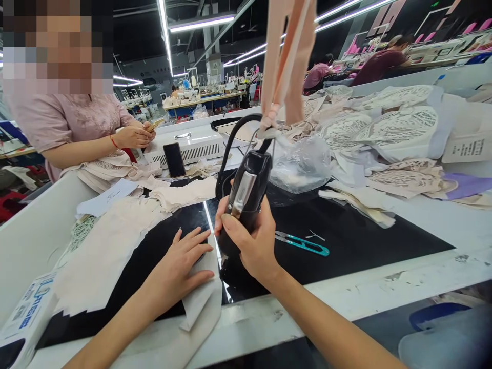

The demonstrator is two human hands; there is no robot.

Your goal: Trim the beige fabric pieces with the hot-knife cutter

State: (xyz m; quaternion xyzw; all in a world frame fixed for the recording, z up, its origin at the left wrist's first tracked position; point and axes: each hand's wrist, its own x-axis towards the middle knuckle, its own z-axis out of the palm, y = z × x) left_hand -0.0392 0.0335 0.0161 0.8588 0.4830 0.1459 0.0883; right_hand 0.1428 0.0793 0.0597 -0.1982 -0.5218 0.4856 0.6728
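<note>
My right hand [251, 241] is wrapped round a black hand-held electric tool [246, 197] with a metal trigger bar, held upright with its tip down on a strip of cream fabric [200, 302]. A black cable [230, 143] loops up from the tool, which hangs from a beige strap [288, 56]. My left hand [182, 261] lies flat with fingers spread on the fabric, just left of the tool's tip, over the black glass worktop [346, 241].
Teal thread snips [303, 244] lie right of my hand. A clear plastic bag [302, 164] and piles of lace pieces [400, 128] sit behind. A person in pink [82, 128] stands left holding a phone. Another phone [174, 160] leans on a white machine [192, 143]. A box [26, 318] sits front left.
</note>
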